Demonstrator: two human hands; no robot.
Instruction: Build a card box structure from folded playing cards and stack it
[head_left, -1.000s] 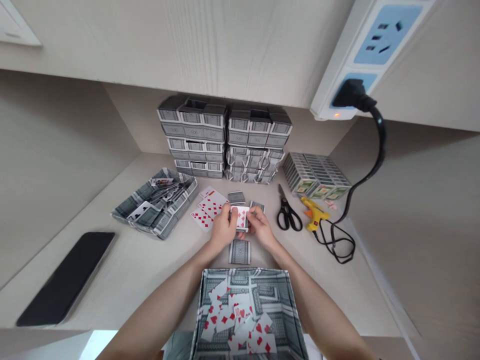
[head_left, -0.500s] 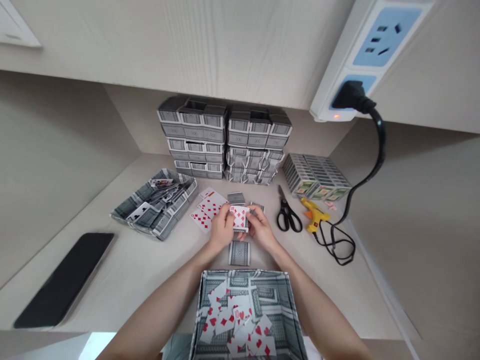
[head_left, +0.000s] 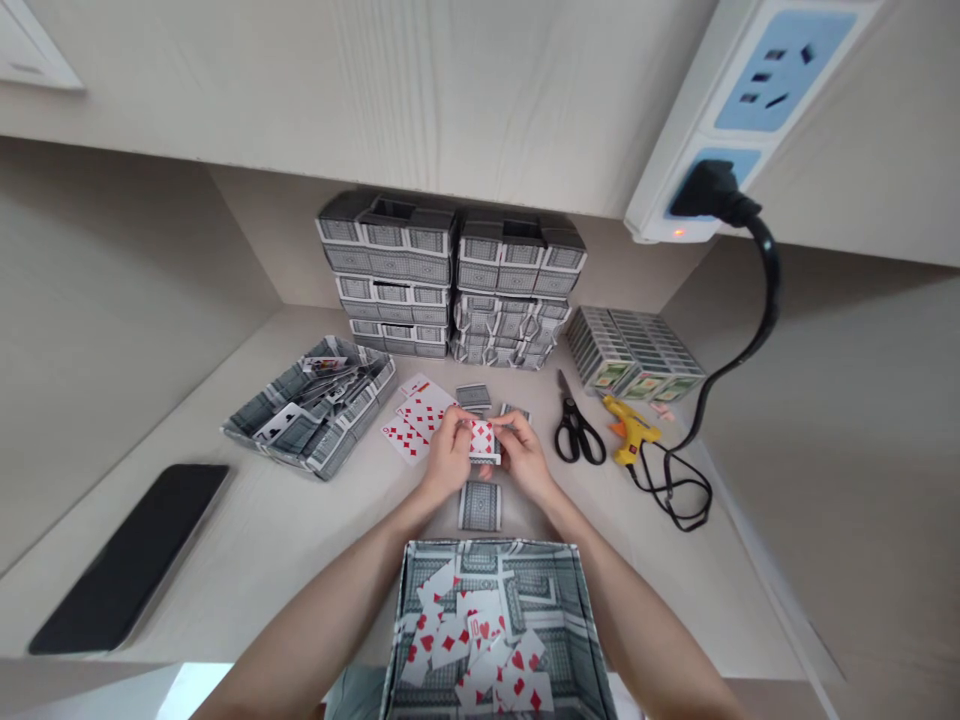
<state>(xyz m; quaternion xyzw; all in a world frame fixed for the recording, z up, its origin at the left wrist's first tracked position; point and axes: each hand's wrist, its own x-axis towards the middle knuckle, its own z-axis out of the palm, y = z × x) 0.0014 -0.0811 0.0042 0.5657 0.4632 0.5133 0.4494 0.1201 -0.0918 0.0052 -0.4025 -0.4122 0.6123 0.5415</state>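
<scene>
Left hand: the left hand [head_left: 448, 455] is pinched on the near-left side of the card, its fingertips brought up to the card's far edge.
Right hand: the right hand [head_left: 523, 460] is clamped on the other side of the card, a finger laid along the far corner (half a second ago it sat lower, on the side).
Card: the card [head_left: 481, 437] is between the two hands, red diamonds up, with a patterned strip along its near edge. The "10" that showed at its far-left corner is now out of sight (folded or covered, I cannot tell which), and less of the face shows.
Folded pieces: one near piece [head_left: 480, 507] lies on the surface [head_left: 322, 540] just below the hands; two more lie just beyond them, all unmoved.
Loose cards: the diamonds [head_left: 429, 402] lie face up beside the left hand, as before.
Scissors: the scissors [head_left: 576, 435] rest to the right, blades pointing away.
Glue gun: the yellow glue gun [head_left: 628, 430] lies beside the scissors, its cord looped.
Box: the box [head_left: 592, 640] nearest the body holds red-suit cut cards, unchanged.
Tray: the tray [head_left: 330, 462] at left holds more cards.
Phone: the phone [head_left: 131, 560] lies left of the tray, unmoved.
</scene>
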